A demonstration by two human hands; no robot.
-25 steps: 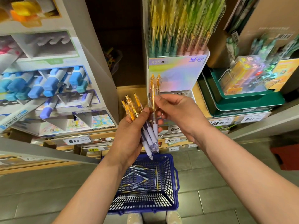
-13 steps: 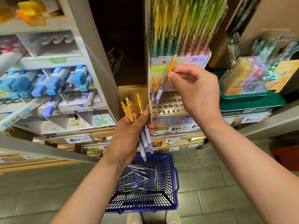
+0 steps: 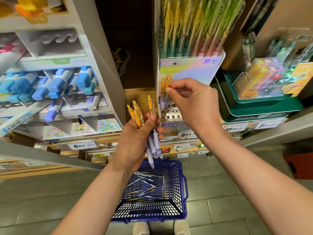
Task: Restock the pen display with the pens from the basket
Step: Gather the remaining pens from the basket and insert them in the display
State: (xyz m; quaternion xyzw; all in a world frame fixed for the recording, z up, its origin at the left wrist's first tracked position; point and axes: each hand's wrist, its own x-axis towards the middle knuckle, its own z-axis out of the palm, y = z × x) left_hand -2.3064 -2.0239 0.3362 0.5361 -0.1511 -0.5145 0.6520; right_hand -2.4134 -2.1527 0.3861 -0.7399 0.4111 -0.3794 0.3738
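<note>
Shop shelving (image 3: 105,56) behind orange-topped, lilac-sleeved pens (image 3: 138,116) bunched in left grip (image 3: 135,141), single pen (image 3: 168,79) pinched in right grip (image 3: 194,102)

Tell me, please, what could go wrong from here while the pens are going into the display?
The right hand pinches an orange pen by its top; it might tip and knock the pen beside it in the rack. The left hand grips a fanned bundle of pens; one could slip out and miss the basket below.
</note>
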